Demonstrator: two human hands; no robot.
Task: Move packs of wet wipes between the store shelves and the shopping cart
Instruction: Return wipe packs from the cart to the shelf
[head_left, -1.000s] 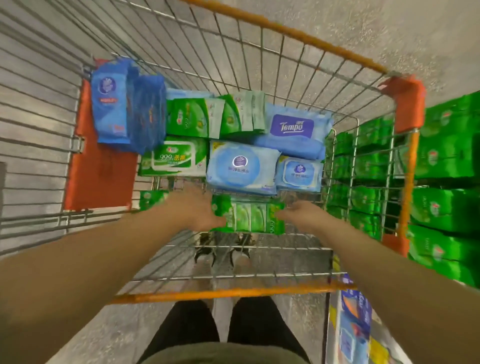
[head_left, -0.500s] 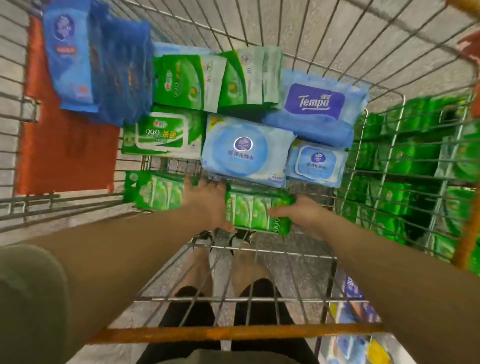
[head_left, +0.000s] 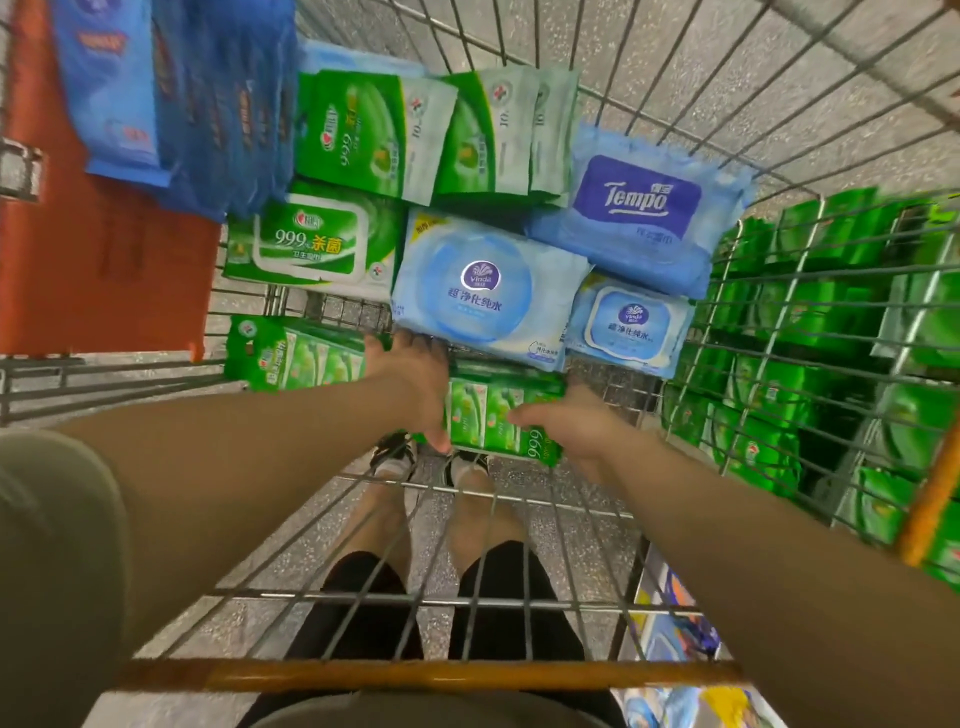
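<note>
Dark blue packs: upper left of the shopping cart, nearer the picture's top edge than half a second ago.
Loose green multipack: on the cart floor, left of the wrist, unmoved.
Left hand: thumb and fingers clamp the left end of the held green multipack, as before.
Right hand: grips its right end; the pack stays low over the cart floor.
Vinda pack: just beyond both hands.
Shelf packs: green, outside the cart's right wall.
</note>
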